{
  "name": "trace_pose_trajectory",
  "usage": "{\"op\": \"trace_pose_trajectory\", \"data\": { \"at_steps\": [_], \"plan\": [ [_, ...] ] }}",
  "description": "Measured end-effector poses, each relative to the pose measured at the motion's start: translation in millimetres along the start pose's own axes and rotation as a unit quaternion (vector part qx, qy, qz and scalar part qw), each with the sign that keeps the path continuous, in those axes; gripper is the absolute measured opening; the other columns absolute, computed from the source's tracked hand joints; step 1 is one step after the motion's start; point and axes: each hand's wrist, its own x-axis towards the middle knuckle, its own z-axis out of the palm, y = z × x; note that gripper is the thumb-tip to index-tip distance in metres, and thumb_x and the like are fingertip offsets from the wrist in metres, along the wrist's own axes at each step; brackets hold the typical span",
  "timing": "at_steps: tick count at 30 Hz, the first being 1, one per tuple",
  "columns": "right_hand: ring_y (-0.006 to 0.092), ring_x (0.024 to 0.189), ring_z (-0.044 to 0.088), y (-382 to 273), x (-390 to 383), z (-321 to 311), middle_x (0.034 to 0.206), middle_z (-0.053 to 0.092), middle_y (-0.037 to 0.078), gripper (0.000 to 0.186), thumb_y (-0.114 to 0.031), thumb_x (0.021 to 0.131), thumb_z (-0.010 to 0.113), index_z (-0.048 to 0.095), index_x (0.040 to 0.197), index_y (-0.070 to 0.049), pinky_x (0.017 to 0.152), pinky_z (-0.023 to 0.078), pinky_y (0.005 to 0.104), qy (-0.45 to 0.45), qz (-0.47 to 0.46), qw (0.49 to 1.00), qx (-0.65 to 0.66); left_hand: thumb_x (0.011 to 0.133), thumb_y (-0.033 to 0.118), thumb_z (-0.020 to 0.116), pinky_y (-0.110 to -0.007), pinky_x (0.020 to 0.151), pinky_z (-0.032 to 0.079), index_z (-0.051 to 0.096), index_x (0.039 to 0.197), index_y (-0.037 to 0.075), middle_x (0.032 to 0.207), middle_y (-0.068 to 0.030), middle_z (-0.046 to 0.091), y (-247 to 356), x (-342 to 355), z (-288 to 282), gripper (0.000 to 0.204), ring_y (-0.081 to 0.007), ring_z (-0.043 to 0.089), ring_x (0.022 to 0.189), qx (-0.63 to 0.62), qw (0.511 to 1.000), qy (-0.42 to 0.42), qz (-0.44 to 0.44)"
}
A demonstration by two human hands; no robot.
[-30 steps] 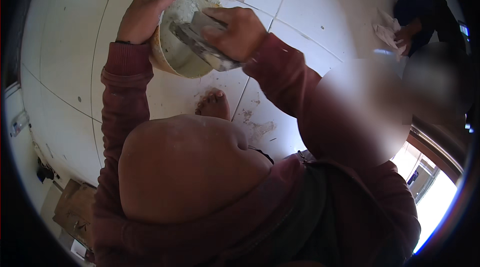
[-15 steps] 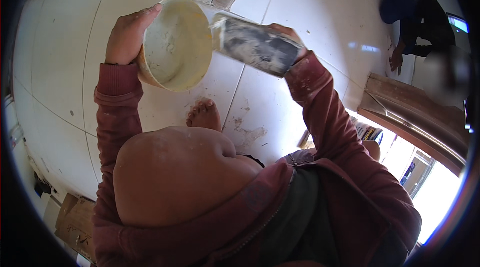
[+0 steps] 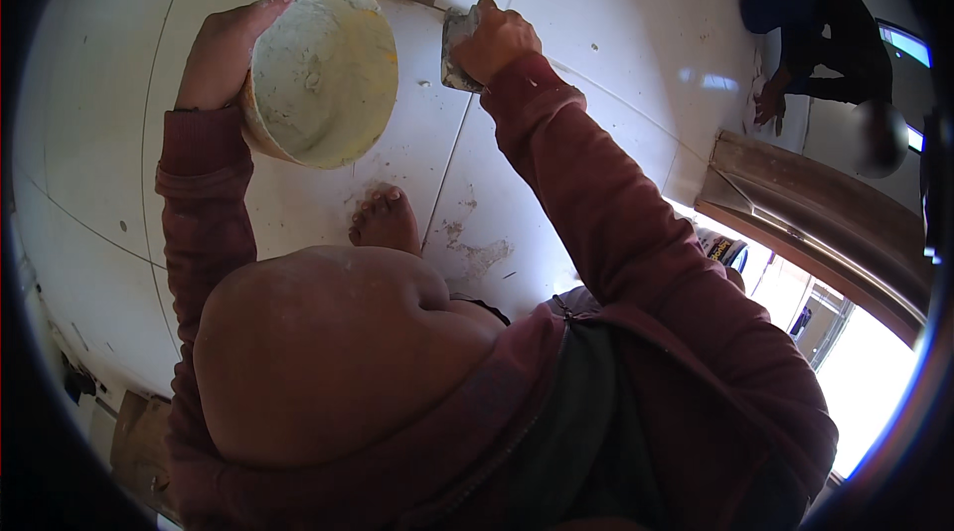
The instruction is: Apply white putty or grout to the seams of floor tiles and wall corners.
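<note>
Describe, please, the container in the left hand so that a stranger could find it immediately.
From the white tiled floor, go to the picture's upper left, where the left hand is. It grips a round, pale tub by the rim, with whitish paste smeared inside. Its wide open mouth sets it apart from the smaller grey tool in the right hand.

cream bucket [image 3: 372,94], yellow-stained inside; mottled grey tool [image 3: 454,46]; white floor tiles [image 3: 104,64].
</note>
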Motion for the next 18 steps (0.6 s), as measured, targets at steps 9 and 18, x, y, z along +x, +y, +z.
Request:
{"op": "trace_pose_trajectory", "data": {
  "at_steps": [9,18],
  "plan": [
    [0.0316,0.086,0.061,-12.6,2.2,-5.4,0.089,0.063,0.020,0.043,-0.034,0.072,0.059,0.058,0.100,-0.002,0.079,0.048,0.0358,-0.061,-0.022,0.998,0.008,0.085,0.028,0.055,-0.026,0.074,0.044,0.061,0.099,-0.005,0.090,-0.0061,0.062,3.1,-1.3,-3.1,0.036,-0.0125,0.057,0.080,-0.018,0.999,-0.012,-0.027],
    [0.0331,0.095,0.059,-13.0,3.0,-17.2,0.101,0.060,0.017,0.034,-0.029,0.074,0.055,0.061,0.100,-0.006,0.085,0.046,0.0382,-0.126,-0.035,0.991,0.020,0.085,0.027,0.055,-0.025,0.068,0.046,0.062,0.096,-0.005,0.086,-0.0060,0.062,-5.1,3.5,-3.9,0.034,-0.0119,0.057,0.074,0.013,0.999,0.001,0.032]
  ]
}}
